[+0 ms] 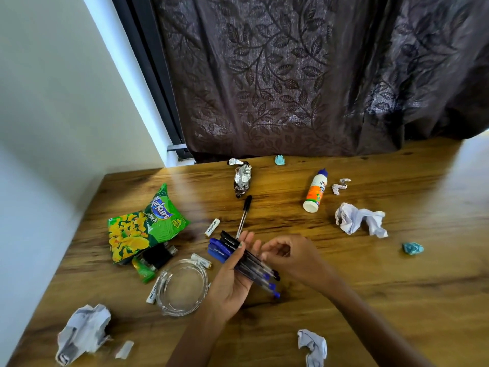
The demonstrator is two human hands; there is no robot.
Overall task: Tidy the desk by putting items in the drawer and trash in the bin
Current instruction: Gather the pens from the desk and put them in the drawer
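Wooden surface [344, 287], dark leaf-patterned curtain [304, 75] behind. Left hand [232, 282], palm up, grips a bundle of pens [248, 263]: fingers curled partway round the barrels, caps projecting toward 10 o'clock. Right hand [288, 254] touches the bundle's upper side with loosely bent fingers; whether it pinches a pen cannot be told. One loose pen [244, 215] lies at 12 o'clock from the grip. Glass ashtray [182, 288] sits at 9 o'clock, snack packet [143, 226] at 10 o'clock, glue bottle [315, 190] at 1 o'clock, crumpled paper [357, 219] at 2 o'clock.

A home room: wooden desk [344, 260] before a leaf-patterned curtain [304, 75].
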